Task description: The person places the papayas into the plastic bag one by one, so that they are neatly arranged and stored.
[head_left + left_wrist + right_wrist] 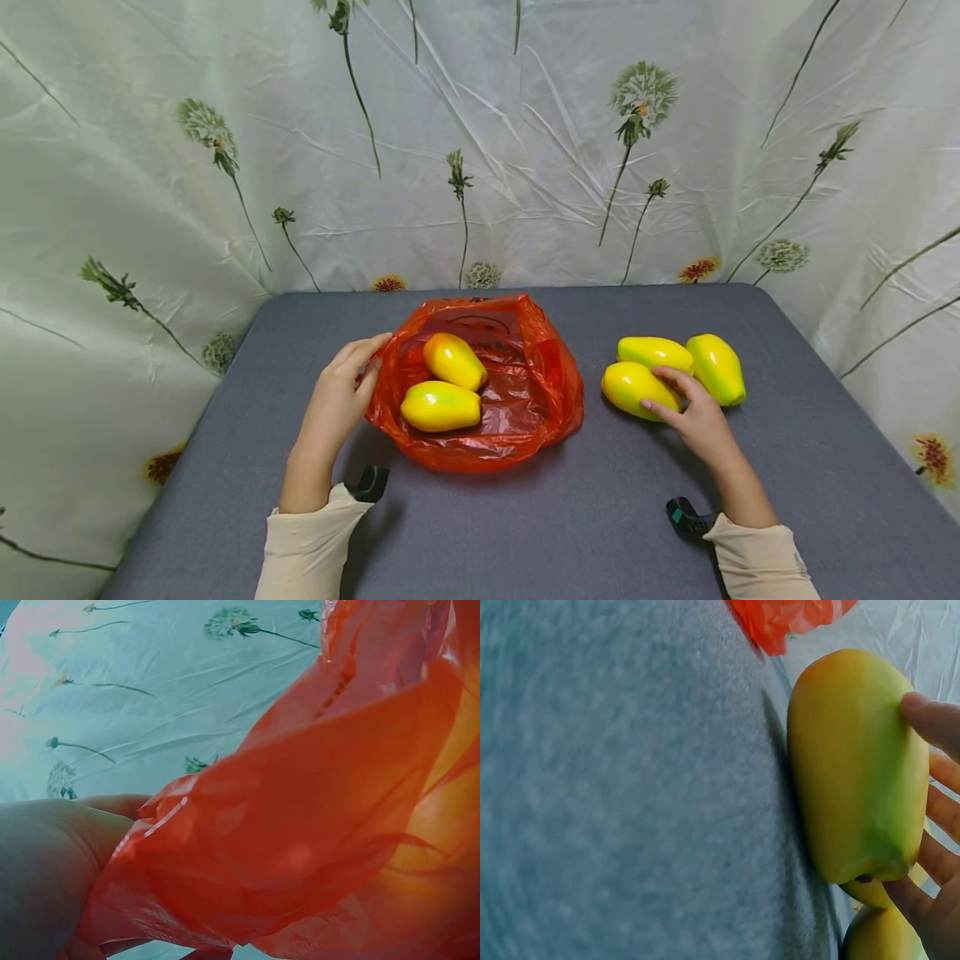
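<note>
A red plastic bag (517,400) stands with its mouth open and two yellow fruits (440,406) inside. My left hand (337,400) holds the bag's left rim; the bag (285,825) covers part of its fingers in the left wrist view. On the right, my right hand (701,421) has its thumb and fingers on the nearest yellow-green fruit (637,390), which lies against another fruit (655,353). In the right wrist view the thumb and fingers of my right hand (937,825) lie along one side of that fruit (855,765).
One more yellow-green fruit (717,369) lies just right of the other two. The grey table (540,533) ends at a pale curtain (540,167) printed with flowers. A dark band sits at each wrist.
</note>
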Action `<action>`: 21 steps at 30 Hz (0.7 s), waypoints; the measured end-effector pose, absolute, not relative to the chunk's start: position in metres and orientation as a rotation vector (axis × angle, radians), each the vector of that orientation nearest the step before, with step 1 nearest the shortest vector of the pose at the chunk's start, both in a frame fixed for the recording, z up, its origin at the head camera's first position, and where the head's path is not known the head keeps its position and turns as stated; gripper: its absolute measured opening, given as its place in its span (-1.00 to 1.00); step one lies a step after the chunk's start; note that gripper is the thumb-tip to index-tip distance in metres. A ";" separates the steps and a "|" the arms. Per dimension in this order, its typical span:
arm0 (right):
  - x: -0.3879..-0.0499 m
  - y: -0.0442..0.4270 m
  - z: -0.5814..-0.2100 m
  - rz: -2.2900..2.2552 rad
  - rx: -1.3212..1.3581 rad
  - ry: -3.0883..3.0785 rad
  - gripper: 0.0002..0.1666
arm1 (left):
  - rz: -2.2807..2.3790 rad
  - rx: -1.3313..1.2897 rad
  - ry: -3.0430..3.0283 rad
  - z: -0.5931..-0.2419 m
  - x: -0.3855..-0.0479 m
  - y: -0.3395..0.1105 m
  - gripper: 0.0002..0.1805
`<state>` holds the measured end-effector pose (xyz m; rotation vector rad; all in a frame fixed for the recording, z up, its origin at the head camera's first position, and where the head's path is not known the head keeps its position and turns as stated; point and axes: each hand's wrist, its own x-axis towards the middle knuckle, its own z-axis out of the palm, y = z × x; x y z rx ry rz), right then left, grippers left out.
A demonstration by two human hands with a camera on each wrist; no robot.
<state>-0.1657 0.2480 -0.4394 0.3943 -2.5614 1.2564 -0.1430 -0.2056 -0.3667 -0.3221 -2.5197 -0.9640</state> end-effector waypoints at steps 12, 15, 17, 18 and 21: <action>-0.166 0.250 -0.442 1.230 0.397 -2.606 -0.35 | -0.956 -0.317 -2.528 -0.366 -0.143 -0.205 -0.60; -0.166 0.250 -0.441 1.208 0.396 -2.610 -0.36 | -0.959 -0.311 -2.532 -0.366 -0.143 -0.205 -0.60; -0.166 0.250 -0.441 1.184 0.393 -2.615 -0.36 | -0.958 -0.309 -2.533 -0.366 -0.143 -0.205 -0.60; -0.165 0.250 -0.440 1.170 0.394 -2.614 -0.36 | -0.958 -0.310 -2.532 -0.366 -0.143 -0.205 -0.60; -0.165 0.249 -0.438 1.140 0.396 -2.596 -0.35 | -0.957 -0.313 -2.530 -0.366 -0.143 -0.205 -0.60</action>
